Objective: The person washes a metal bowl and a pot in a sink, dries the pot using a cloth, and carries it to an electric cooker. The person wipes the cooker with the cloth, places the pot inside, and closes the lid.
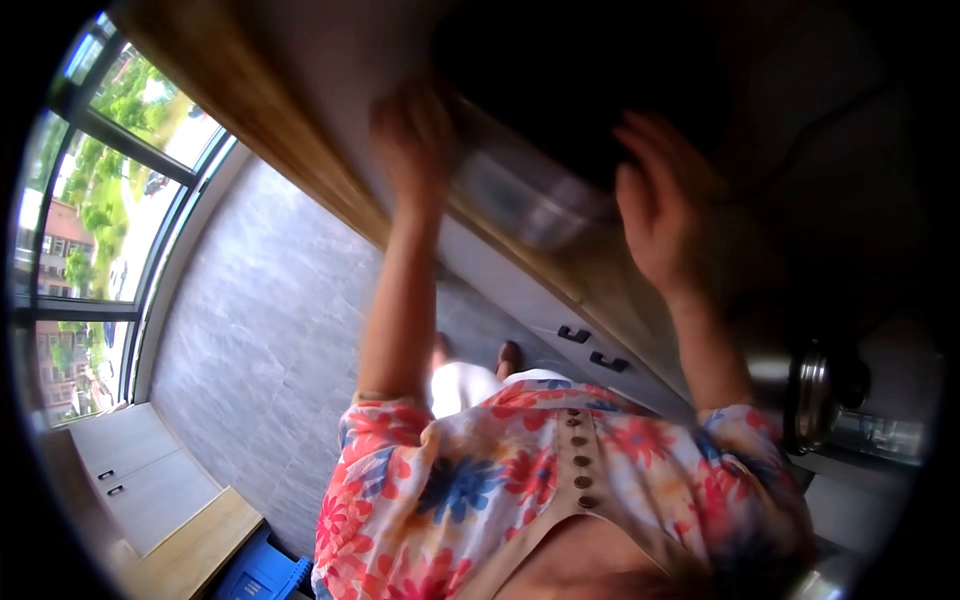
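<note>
A dark-topped object with a shiny, silvery front (535,205) lies on the counter in deep shadow, too dark and blurred to tell its kind. At its left end is my left hand (412,135), its fingers smeared and dim, so I cannot tell whether it grips the edge. My right hand (660,205) is beside its right end, fingers stretched out and thumb apart. Whether the right fingertips touch the dark top cannot be made out.
A shiny metal pot or kettle (805,390) stands near my right elbow. Below the counter edge are white cabinet doors with black handles (590,348). Grey tiled floor (260,290), a large window (110,220), a low white cabinet (145,475) and a blue plastic container (262,572) lie leftward.
</note>
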`<state>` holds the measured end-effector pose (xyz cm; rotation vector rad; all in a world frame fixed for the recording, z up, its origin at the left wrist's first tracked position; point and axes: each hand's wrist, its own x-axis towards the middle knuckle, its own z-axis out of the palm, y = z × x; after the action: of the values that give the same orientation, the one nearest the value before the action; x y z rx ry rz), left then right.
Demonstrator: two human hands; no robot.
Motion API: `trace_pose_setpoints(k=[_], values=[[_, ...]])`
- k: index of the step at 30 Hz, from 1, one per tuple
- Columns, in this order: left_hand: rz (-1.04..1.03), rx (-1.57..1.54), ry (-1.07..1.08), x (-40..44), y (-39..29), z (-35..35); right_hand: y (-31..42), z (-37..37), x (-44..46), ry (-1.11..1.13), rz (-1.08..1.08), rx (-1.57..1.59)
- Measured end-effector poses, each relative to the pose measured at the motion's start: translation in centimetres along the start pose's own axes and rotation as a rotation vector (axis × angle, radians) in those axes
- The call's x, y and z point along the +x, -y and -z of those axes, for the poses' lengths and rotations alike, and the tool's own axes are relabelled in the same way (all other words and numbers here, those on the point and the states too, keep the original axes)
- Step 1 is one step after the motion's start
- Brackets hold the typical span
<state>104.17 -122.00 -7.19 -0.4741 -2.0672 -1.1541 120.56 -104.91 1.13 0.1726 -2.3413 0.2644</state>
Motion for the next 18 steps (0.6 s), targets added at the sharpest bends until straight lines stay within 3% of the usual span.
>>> trace_pose_setpoints(k=[2,6,8,9,13,18], values=[[0.154,-0.017,-0.081,-2.6,-4.7,1.2,-0.2,-0.2,-0.3,-0.036,-0.007,0.029],[-0.117,-0.156,-0.139,-6.7,-10.6,2.1,-0.6,0.3,-0.6,-0.060,0.026,0.138],[-0.195,-0.185,-0.116,-8.6,-12.2,1.8,-0.9,0.8,-2.0,-0.185,-0.108,0.448],[-0.182,-0.232,-0.068,-9.5,-12.9,1.7,-1.0,1.3,-2.8,-0.248,-0.175,0.603],[-0.117,-0.434,0.262,-12.6,-15.8,1.7,-1.3,4.1,-8.5,-0.099,-0.666,0.912],[-0.079,-0.503,0.642,-14.2,-18.0,0.4,-3.5,3.6,-12.8,0.070,-0.699,1.094]])
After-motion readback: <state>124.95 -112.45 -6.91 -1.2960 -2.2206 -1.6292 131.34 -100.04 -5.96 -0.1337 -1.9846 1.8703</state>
